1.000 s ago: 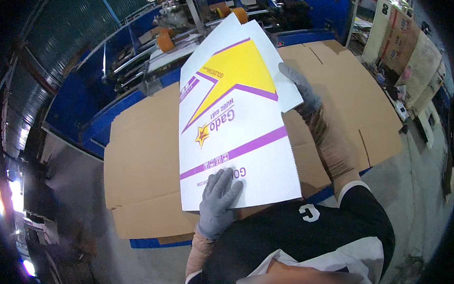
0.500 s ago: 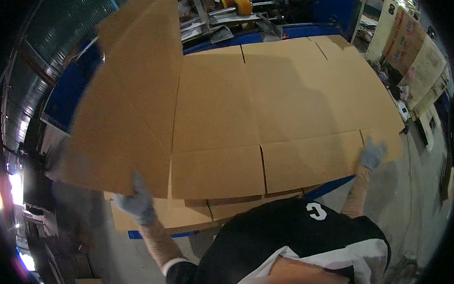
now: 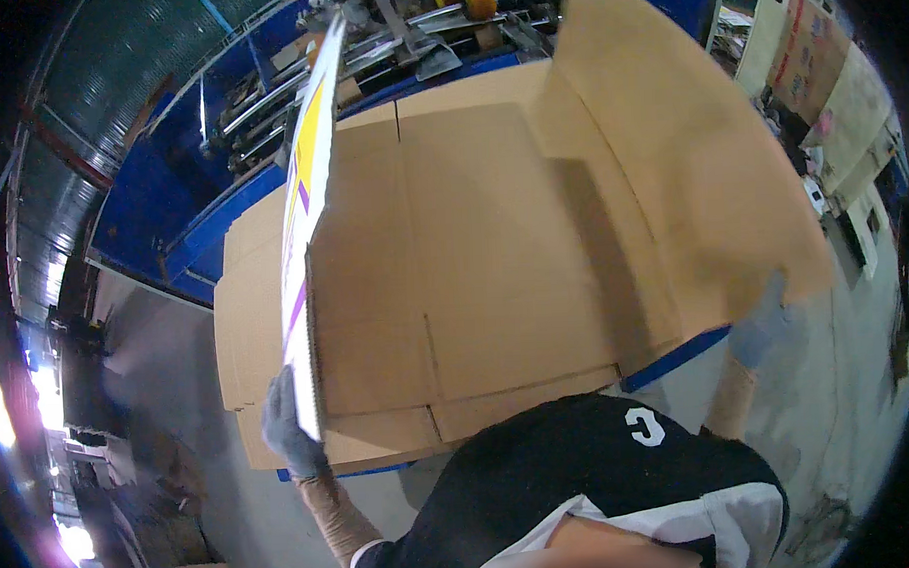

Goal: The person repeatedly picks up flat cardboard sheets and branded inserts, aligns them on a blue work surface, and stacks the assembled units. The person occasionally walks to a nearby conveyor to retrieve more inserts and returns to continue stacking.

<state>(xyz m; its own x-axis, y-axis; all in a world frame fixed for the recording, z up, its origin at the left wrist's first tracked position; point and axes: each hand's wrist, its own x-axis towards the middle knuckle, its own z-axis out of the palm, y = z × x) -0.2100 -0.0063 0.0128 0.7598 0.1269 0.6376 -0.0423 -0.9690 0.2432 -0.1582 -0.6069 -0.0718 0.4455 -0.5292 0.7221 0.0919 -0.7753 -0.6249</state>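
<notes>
Corrugated box blank (image 3: 503, 252) is right in front of me, brown inside face up, long axis running left-right from one hand to the other. Middle lies flat; both end panels are up off it. Left end panel (image 3: 313, 149) stands near vertical, seen almost edge-on, printed white/yellow/purple face turned out to the left. Right end panel (image 3: 680, 146) leans outward at a shallower angle, brown face toward me, its shadow across the middle. Key relation: blank sits between my hands and ahead of them, each hand at the near corner of its own panel, so left hand is nearer the left panel, right hand nearer the right. Hands well apart, both in gray gloves. Left hand (image 3: 287, 420) has its fingers against the printed face low at the near end; can't tell whether the thumb pinches the edge. Right hand (image 3: 761, 328) is blurred at the near outer corner of the right panel; can't tell grip or just contact. More brown cardboard (image 3: 250, 291) sticks out past the left panel, with a blue edge (image 3: 677, 356) showing at near right. Beyond the blank: blue machine frame (image 3: 151, 189) with metal shafts and an orange roller (image 3: 479, 1).
</notes>
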